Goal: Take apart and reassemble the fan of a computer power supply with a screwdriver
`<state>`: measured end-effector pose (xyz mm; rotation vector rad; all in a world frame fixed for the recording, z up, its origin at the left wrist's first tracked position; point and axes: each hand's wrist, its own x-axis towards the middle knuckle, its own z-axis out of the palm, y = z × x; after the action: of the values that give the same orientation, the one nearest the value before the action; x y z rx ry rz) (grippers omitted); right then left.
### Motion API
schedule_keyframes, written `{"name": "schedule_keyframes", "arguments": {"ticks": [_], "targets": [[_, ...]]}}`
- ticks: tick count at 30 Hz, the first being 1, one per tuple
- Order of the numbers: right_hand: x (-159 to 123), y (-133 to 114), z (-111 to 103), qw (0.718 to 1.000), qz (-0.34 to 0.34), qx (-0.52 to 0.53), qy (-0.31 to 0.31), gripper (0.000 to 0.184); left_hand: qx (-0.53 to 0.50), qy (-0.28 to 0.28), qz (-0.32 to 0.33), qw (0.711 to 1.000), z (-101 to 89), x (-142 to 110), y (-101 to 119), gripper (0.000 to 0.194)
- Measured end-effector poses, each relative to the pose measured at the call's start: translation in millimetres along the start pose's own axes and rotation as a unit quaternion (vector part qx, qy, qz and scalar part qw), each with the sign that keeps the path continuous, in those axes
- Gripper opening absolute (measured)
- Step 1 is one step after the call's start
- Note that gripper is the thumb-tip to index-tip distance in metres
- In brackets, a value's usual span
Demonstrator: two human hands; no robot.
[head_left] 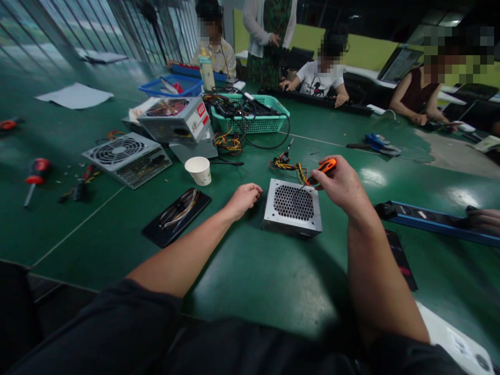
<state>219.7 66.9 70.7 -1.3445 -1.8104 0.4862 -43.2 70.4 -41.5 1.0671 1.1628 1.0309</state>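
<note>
In the head view a grey power supply unit [294,202] lies on the green table in front of me, its honeycomb vent facing up. My right hand [340,182] grips an orange-and-black screwdriver [327,166] at the unit's far right corner. The dark shaft slants down toward the vented face; whether its tip touches cannot be made out. My left hand [245,200] hovers just left of the unit with its fingers curled together; anything inside them is hidden. Yellow, black and orange cables [289,165] bunch behind the unit.
At left are a paper cup [198,171], a black phone [176,216] with a cable on it, another power supply [127,156] and a red screwdriver [37,174]. Behind stands a green basket [250,124]. A blue power strip [437,221] lies right, beside another person's hand [484,220].
</note>
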Motion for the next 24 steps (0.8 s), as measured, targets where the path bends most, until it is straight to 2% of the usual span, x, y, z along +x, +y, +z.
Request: {"name": "schedule_keyframes", "arguments": {"ticks": [6,18,21,24], "targets": [[2.1,3.1,2.2,0.998,0.034,0.044,-0.008,0.038,-0.003,-0.004,-0.003,1.0,0.6,-1.0,1.1,0.016],[4.2,10.3,3.4,0.998,0.033,0.046,-0.021,0.045,-0.004,0.007,-0.008,1.0,2.1,-1.5,3.4,0.017],[2.9,4.5,1.5,1.0,0.007,0.024,0.011,0.046,-0.007,0.008,-0.008,1.0,2.2,-1.6,3.4,0.017],[-4.7,-14.5,-2.6,0.997,-0.036,-0.008,0.07,0.047,-0.009,0.007,-0.01,1.0,2.3,-2.2,3.9,0.017]]}}
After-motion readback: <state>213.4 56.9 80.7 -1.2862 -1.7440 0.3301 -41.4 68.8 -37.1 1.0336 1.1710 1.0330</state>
